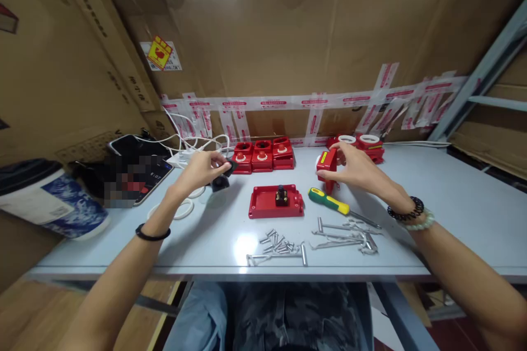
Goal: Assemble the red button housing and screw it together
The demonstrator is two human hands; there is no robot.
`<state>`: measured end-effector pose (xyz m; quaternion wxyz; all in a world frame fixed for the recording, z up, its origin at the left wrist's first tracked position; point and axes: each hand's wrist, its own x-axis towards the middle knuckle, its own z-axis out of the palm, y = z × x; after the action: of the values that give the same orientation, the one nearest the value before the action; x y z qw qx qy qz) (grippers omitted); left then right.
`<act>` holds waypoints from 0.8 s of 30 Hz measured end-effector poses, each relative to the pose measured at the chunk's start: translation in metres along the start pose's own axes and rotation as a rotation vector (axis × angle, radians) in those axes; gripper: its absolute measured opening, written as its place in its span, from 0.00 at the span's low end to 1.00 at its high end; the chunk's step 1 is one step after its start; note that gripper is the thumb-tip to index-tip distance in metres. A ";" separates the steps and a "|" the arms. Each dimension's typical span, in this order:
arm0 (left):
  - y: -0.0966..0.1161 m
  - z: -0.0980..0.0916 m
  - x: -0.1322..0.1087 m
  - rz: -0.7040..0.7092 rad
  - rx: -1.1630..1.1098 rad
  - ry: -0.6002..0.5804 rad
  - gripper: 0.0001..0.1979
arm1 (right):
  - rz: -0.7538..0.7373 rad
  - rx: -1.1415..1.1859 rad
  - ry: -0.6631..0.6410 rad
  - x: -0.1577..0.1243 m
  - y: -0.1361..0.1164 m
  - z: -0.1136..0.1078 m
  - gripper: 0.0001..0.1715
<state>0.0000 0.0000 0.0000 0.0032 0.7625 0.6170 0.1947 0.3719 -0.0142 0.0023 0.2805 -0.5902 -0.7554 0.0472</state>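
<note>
My left hand (201,170) is closed in a pinch on a small black ring-shaped part (229,165), just above another black part (219,183) on the table. My right hand (349,167) grips a red box cover (326,166) with a yellow label, held on edge on the table. Between the hands lies a flat red base plate (263,203) with a black switch (281,196) standing on it. A green and yellow screwdriver (329,201) lies just below my right hand.
Three red boxes (262,154) stand in a row at the back, with more red and white parts (364,142) behind my right hand. Screws (276,242) and metal pins (349,236) lie near the front edge. A phone (140,175), white cables, white rings (181,209) and a tub (45,197) sit left.
</note>
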 end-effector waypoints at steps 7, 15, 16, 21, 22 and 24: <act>0.094 -0.001 -0.010 0.417 -0.423 -0.111 0.10 | -0.005 0.016 -0.024 0.000 0.001 0.001 0.35; 0.101 0.019 -0.007 0.496 -0.399 -0.213 0.07 | -0.020 0.004 -0.021 -0.001 0.001 0.002 0.36; 0.100 0.021 -0.007 0.494 -0.400 -0.228 0.07 | -0.016 -0.001 -0.019 0.000 0.000 0.002 0.36; 0.099 0.025 -0.007 0.485 -0.405 -0.262 0.08 | -0.016 -0.004 -0.007 0.000 0.001 0.003 0.35; 0.100 0.026 -0.007 0.482 -0.408 -0.263 0.08 | -0.017 -0.004 -0.007 0.000 0.001 0.003 0.35; 0.100 0.026 -0.007 0.475 -0.412 -0.267 0.08 | -0.016 -0.002 -0.012 0.000 0.001 0.003 0.36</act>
<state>0.1007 -0.0246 -0.0018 0.1927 0.8869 0.3641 0.2091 0.3716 -0.0134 -0.0003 0.2758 -0.5843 -0.7618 0.0476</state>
